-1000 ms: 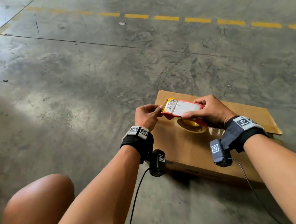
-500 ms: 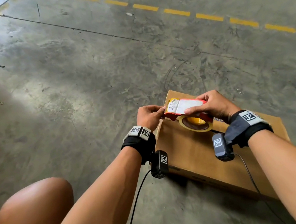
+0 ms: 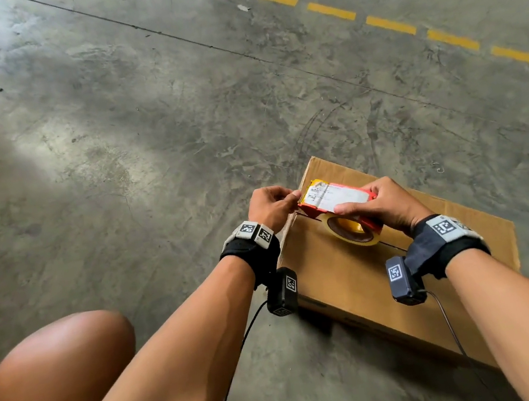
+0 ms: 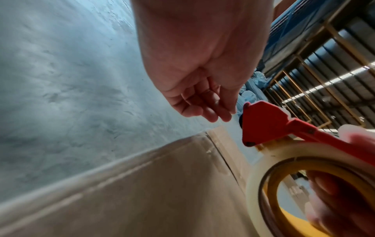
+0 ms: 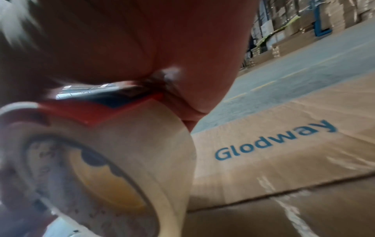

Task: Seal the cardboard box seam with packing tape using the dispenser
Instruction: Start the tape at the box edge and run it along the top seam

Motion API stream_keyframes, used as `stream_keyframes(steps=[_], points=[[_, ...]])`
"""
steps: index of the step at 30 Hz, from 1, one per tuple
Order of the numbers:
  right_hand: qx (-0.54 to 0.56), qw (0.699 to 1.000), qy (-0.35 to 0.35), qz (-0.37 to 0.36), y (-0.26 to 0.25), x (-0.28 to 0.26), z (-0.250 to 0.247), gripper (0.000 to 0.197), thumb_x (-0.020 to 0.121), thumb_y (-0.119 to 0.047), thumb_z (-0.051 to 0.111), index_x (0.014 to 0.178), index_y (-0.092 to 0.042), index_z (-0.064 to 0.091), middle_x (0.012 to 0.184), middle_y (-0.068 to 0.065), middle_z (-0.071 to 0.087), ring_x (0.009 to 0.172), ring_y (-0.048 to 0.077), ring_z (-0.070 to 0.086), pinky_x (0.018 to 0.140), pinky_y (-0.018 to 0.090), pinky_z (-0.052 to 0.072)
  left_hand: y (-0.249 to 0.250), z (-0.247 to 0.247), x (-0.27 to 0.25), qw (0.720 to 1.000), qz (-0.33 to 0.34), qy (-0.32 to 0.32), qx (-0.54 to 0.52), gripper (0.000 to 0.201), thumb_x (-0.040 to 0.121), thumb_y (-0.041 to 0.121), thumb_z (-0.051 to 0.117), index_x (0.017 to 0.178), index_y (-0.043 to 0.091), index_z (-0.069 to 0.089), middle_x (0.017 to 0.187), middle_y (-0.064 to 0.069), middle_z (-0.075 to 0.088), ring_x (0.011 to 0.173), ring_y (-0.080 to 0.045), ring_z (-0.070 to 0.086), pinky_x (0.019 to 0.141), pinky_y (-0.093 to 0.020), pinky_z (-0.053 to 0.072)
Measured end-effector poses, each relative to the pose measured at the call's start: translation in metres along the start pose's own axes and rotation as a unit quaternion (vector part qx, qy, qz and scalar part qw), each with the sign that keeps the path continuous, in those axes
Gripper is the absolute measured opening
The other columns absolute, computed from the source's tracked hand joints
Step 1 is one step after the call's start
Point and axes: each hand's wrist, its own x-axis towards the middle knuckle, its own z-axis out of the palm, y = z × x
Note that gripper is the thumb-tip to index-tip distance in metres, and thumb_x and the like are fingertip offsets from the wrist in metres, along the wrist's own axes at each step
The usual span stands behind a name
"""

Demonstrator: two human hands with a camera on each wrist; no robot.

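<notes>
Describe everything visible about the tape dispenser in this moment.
The tape dispenser is a red plastic frame with a flat top bearing a worn white label and a yellowish patch at its left end. A roll of clear tape on a yellow-brown core hangs under it. It is held just above the cardboard box, near the box's far left end over the seam. The right hand grips its body; the left hand pinches at its front end, seemingly the tape's free end.

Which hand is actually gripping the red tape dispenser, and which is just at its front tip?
The right hand grips the red tape dispenser across its top; the left hand only pinches at its front end, over the cardboard box.
</notes>
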Motion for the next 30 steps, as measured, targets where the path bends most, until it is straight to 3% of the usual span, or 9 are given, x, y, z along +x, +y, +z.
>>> stream_keyframes(steps=[2, 6, 11, 15, 18, 21, 24, 27, 30], points=[[-0.022, 1.0, -0.015, 0.002, -0.01, 0.004, 0.0, 0.056, 0.058, -0.046, 0.097, 0.094, -0.005, 0.084, 0.097, 0.022, 0.081, 0.076, 0.018, 0.07, 0.075, 0.036, 0.052, -0.004, -0.006, 0.003, 1.0, -0.005, 0.001, 0.005, 0.021, 0.091, 0.016, 0.071, 0.09, -0.005, 0.075, 0.064, -0.003, 0.066, 0.047, 0.002, 0.055, 0.051, -0.013, 0.042], [-0.062, 0.998, -0.03, 0.005, -0.017, 0.009, -0.004, 0.078, 0.046, -0.062, 0.097, 0.089, 0.001, 0.082, 0.089, 0.024, 0.08, 0.072, 0.019, 0.066, 0.069, 0.034, 0.049, -0.008, -0.014, 0.003, 1.0, -0.006, -0.005, 0.012, 0.022, 0.091, 0.018, 0.072, 0.088, -0.004, 0.075, 0.065, -0.004, 0.067, 0.049, -0.002, 0.055, 0.049, -0.013, 0.042], [-0.093, 0.994, -0.048, 0.015, -0.033, 0.009, -0.008, 0.051, 0.051, -0.048, 0.092, 0.083, -0.01, 0.084, 0.066, -0.006, 0.078, 0.057, 0.002, 0.065, 0.053, 0.014, 0.048, -0.014, -0.02, 0.004, 1.0, -0.019, -0.007, 0.0, 0.022, 0.091, 0.021, 0.072, 0.085, 0.0, 0.073, 0.068, -0.006, 0.069, 0.06, -0.013, 0.059, 0.053, -0.017, 0.045], [-0.13, 0.989, -0.065, 0.025, -0.041, 0.012, -0.008, 0.046, 0.06, -0.044, 0.095, 0.091, -0.01, 0.086, 0.074, -0.002, 0.079, 0.06, 0.003, 0.065, 0.057, 0.016, 0.049, -0.021, -0.02, 0.003, 0.999, -0.038, -0.002, -0.024, 0.019, 0.091, 0.021, 0.072, 0.081, 0.005, 0.071, 0.072, -0.008, 0.069, 0.062, -0.015, 0.06, 0.056, -0.022, 0.046], [-0.161, 0.984, -0.066, 0.035, -0.042, 0.011, -0.018, 0.045, 0.064, -0.043, 0.096, 0.089, -0.007, 0.086, 0.08, 0.009, 0.078, 0.071, 0.014, 0.063, 0.069, 0.029, 0.048, -0.027, -0.028, 0.006, 0.996, -0.064, 0.034, -0.045, 0.02, 0.091, 0.02, 0.072, 0.075, 0.009, 0.068, 0.065, -0.002, 0.067, 0.052, -0.006, 0.06, 0.053, -0.019, 0.046], [-0.171, 0.983, -0.065, 0.036, -0.043, 0.009, -0.027, 0.06, 0.054, -0.056, 0.097, 0.087, -0.008, 0.086, 0.088, 0.021, 0.081, 0.074, 0.018, 0.063, 0.073, 0.035, 0.045, -0.034, -0.034, 0.007, 0.992, -0.092, 0.044, -0.072, 0.018, 0.091, 0.021, 0.072, 0.08, 0.007, 0.071, 0.064, 0.0, 0.068, 0.053, -0.006, 0.061, 0.051, -0.018, 0.046], [-0.18, 0.982, -0.057, 0.029, -0.045, 0.01, -0.028, 0.083, 0.035, -0.07, 0.095, 0.087, -0.006, 0.085, 0.087, 0.022, 0.08, 0.072, 0.017, 0.062, 0.072, 0.035, 0.045, -0.039, -0.029, 0.006, 0.986, -0.114, 0.054, -0.107, 0.018, 0.09, 0.022, 0.073, 0.087, 0.004, 0.074, 0.067, -0.002, 0.069, 0.056, -0.008, 0.061, 0.053, -0.02, 0.046], [-0.177, 0.982, -0.054, 0.024, -0.048, 0.006, -0.027, 0.044, 0.055, -0.049, 0.098, 0.081, -0.016, 0.085, 0.092, 0.018, 0.082, 0.077, 0.017, 0.067, 0.076, 0.036, 0.05, -0.04, -0.024, 0.01, 0.982, -0.123, 0.049, -0.132, 0.015, 0.09, 0.021, 0.073, 0.082, 0.007, 0.073, 0.069, -0.004, 0.069, 0.056, -0.009, 0.061, 0.055, -0.022, 0.046], [-0.162, 0.985, -0.056, 0.03, -0.047, 0.003, -0.027, 0.017, 0.068, -0.032, 0.096, 0.073, -0.028, 0.08, 0.079, -0.002, 0.083, 0.077, 0.015, 0.069, 0.071, 0.025, 0.054, -0.039, -0.022, 0.013, 0.982, -0.126, 0.041, -0.133, 0.016, 0.091, 0.021, 0.072, 0.08, 0.009, 0.071, 0.068, -0.003, 0.067, 0.057, -0.011, 0.06, 0.056, -0.024, 0.047]])
